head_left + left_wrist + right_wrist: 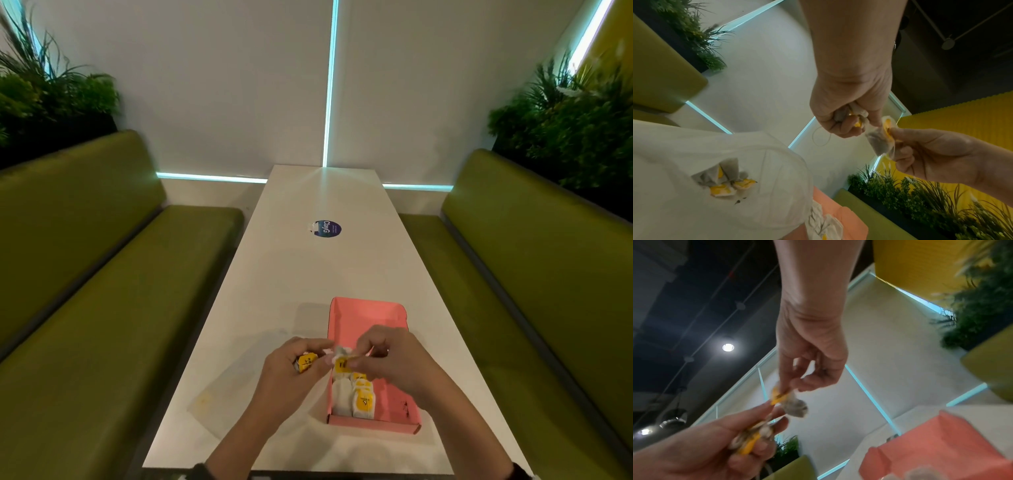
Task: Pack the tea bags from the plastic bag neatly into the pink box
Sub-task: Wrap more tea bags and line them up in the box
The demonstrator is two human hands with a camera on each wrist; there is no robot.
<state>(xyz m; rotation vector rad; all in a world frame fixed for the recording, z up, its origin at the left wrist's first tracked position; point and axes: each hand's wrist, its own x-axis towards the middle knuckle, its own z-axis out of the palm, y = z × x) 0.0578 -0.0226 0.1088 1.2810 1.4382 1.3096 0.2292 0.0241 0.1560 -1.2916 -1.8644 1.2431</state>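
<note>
here a tea bag with a yellow tag [342,364] is pinched between the fingers of the right hand [394,359] just above the left edge of the pink box [394,397], where more tea bags [356,397] stand in rows at the near left. the left hand [291,370] curls around a small bunch of tea bags [306,363], touching the pinched one. left of the box the clear plastic bag [735,170] lies on the white table [308,274], a few bags inside, between green benches [85,291].
</note>
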